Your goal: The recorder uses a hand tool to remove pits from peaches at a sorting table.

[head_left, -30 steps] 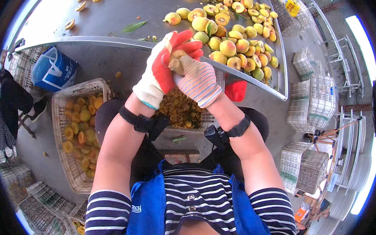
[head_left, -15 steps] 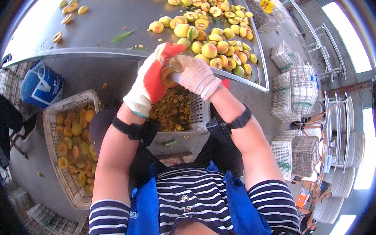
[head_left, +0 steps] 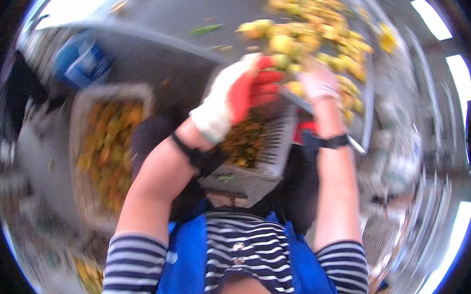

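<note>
Red-coated fingers of the left hand, at twelve o'clock, point toward three o'clock; motion blur keeps me from telling whether they, or those of the right hand at two o'clock, pinch anything. That right hand, in a pale glove, is at the near side of the heaped yellow fruit, at one o'clock on the grey worktop. Six o'clock from the left hand stands a slatted crate; a filled crate sits at nine, a blue bucket at ten.
</note>
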{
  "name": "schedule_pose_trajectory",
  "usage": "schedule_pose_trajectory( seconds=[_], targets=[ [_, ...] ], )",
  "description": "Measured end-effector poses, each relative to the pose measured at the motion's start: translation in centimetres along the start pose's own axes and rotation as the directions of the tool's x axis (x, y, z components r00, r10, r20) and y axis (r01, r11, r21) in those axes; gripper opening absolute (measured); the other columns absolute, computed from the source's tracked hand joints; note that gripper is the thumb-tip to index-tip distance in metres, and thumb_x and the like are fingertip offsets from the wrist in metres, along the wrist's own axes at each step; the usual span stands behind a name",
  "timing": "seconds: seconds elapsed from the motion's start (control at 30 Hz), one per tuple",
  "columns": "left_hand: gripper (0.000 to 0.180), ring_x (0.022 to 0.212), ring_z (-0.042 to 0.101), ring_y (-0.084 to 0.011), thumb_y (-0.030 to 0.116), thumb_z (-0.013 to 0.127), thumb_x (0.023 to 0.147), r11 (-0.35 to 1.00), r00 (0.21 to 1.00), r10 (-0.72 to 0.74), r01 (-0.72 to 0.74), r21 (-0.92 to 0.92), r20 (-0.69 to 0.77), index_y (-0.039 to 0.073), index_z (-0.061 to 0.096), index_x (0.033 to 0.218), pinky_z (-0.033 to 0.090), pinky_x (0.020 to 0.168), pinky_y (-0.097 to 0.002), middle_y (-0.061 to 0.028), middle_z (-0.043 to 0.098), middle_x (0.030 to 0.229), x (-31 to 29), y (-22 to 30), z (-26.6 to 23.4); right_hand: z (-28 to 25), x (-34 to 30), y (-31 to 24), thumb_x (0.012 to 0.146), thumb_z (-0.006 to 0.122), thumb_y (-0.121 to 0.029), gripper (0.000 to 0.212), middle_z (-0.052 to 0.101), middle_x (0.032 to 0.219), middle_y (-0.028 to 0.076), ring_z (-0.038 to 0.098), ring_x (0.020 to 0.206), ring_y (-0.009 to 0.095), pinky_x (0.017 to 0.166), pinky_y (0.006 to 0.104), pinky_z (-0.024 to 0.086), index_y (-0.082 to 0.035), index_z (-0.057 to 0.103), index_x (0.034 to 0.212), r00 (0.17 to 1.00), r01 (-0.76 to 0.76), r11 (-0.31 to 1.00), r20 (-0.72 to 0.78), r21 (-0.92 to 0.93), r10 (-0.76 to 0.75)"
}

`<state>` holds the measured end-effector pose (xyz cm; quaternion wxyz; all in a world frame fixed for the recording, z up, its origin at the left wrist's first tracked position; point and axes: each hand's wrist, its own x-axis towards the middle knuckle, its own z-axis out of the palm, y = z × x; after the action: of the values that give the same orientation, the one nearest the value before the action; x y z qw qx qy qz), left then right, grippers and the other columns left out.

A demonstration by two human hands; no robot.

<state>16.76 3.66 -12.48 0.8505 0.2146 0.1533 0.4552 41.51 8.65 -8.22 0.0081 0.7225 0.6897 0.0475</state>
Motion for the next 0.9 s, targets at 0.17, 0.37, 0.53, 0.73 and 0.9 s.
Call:
schedule_pose_trajectory(
  seconds=[0.17, 0.37, 0.53, 0.73, 0.9],
  targets=[
    [0.042, 0.087, 0.068, -0.0222, 0.044, 0.061, 0.104, 0.995, 0.991, 0.098, -0.095, 0.036, -0.095, 0.009, 0.064, 0.127, 0.058, 0.077, -0.0388, -0.0131, 0.071, 0.115, 0.8, -1.1, 1.2, 4.5, 0.6, 7.2, 0.094, 0.065, -0.043, 0.057, 0.068, 0.131, 0.026, 0.064, 0.123, 0.043, 0.104, 0.0506, 0.05, -0.004, 0.066, 0.134, 0.997, -0.074, 0.993, 0.007, 0.087, 0.074],
    [0.039, 0.094, 0.066, -0.0187, 0.046, 0.063, 0.104, 0.991, 0.957, 0.13, -0.137, -0.008, -0.259, 0.014, 0.065, 0.125, 0.056, 0.079, -0.0394, -0.0058, 0.069, 0.108, 2.7, -2.3, 3.1, 0.9, -2.6, 3.3, 0.098, 0.068, -0.029, 0.039, 0.07, 0.096, 0.009, 0.068, 0.085, 0.027, 0.075, 0.035, 0.052, -0.002, 0.065, 0.126, 0.941, -0.328, -0.041, 0.331, 0.944, 0.071],
    [0.032, 0.099, 0.066, -0.0195, 0.041, 0.061, 0.106, 0.934, 0.936, 0.308, -0.331, -0.134, -0.167, 0.013, 0.067, 0.121, 0.055, 0.086, -0.0396, -0.007, 0.069, 0.11, 3.0, -4.1, 3.1, 3.1, -4.3, -2.7, 0.099, 0.067, -0.018, 0.034, 0.071, 0.121, 0.02, 0.07, 0.111, 0.035, 0.1, 0.042, 0.052, 0.0, 0.063, 0.127, 0.972, 0.216, 0.779, -0.205, 0.589, -0.114],
    [0.035, 0.095, 0.067, -0.0186, 0.04, 0.065, 0.103, 0.958, 0.941, 0.251, -0.275, -0.08, -0.226, 0.008, 0.069, 0.116, 0.053, 0.087, -0.0373, -0.0062, 0.07, 0.106, 3.1, -4.2, 3.2, 2.1, -7.5, -3.3, 0.092, 0.082, -0.028, 0.05, 0.072, 0.119, 0.019, 0.07, 0.111, 0.031, 0.098, 0.0403, 0.054, 0.001, 0.064, 0.128, 0.964, 0.167, 0.757, -0.266, 0.631, 0.009],
    [0.032, 0.099, 0.067, -0.018, 0.032, 0.063, 0.103, 0.773, 0.854, 0.507, -0.388, 0.502, -0.12, 0.002, 0.073, 0.11, 0.053, 0.088, -0.036, -0.0096, 0.074, 0.103, 3.5, -3.7, 4.5, 2.3, -7.1, -3.1, 0.094, 0.079, -0.031, 0.048, 0.074, 0.119, 0.013, 0.069, 0.11, 0.024, 0.099, 0.0384, 0.053, -0.002, 0.067, 0.13, 0.964, 0.237, 0.67, -0.256, 0.703, -0.073]
  ],
)
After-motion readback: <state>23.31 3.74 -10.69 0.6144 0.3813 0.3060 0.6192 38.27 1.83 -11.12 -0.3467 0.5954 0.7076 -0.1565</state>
